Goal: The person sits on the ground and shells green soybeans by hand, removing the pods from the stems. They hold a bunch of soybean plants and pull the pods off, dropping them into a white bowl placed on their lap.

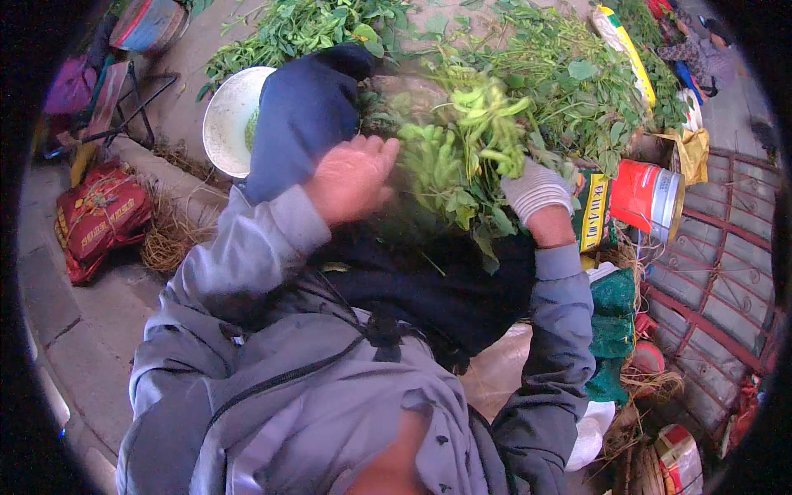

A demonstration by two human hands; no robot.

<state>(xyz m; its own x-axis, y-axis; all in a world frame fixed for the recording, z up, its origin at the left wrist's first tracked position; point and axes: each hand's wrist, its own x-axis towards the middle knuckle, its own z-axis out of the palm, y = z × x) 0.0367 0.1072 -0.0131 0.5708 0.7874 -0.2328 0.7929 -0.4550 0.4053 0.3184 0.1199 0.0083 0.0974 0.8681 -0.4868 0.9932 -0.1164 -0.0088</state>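
In a white knitted glove, my right hand (537, 190) grips a bunch of green soybean plants (489, 127). Plump pods and leaves hang from the bunch over my dark-trousered lap. My bare left hand (354, 178) is blurred beside the pods, above my bent knee (306, 117). Its fingers are curled, and whether anything is in them I cannot tell. Left of that knee sits a white bucket (216, 117), partly hidden by the leg, with something green inside.
Piles of cut soybean plants (581, 80) lie ahead on the ground. At right are a red tin (646, 192), a green woven sack (609, 334) and a metal grille (711, 247). A red bag (102, 216) lies left. Another person (699, 55) appears far right.
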